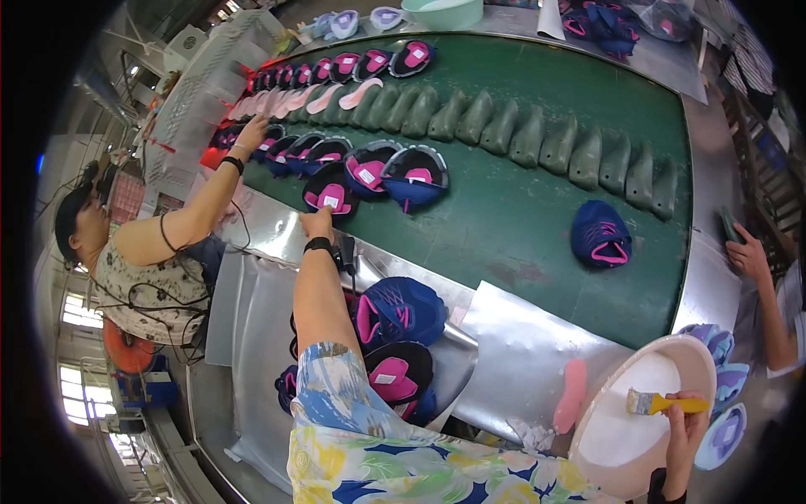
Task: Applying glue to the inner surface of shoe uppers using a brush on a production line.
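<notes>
My left hand (317, 224) reaches over the near edge of the green conveyor belt (495, 252). Its fingers pinch the rim of a dark blue shoe upper (326, 178) with a pink lining and a white label. Over a large beige basin (588, 412), my right hand (687, 430) grips a paintbrush (663, 403) by its yellow handle, the bristles facing left. White liquid (631, 420) fills the basin's bottom. Beside the belt, below my left forearm, more blue shoe uppers (401, 312) are piled. A pink insole (571, 395) lies on the metal sheet near the basin.
Dark green shoe lasts (525, 134) line the belt's middle, several with pink insoles (361, 94). Uppers (416, 59) stand in rows either side; a lone upper (601, 235) sits far right. A co-worker's hand (252, 134) reaches over the lasts; another's hand (747, 254) holds a dark last.
</notes>
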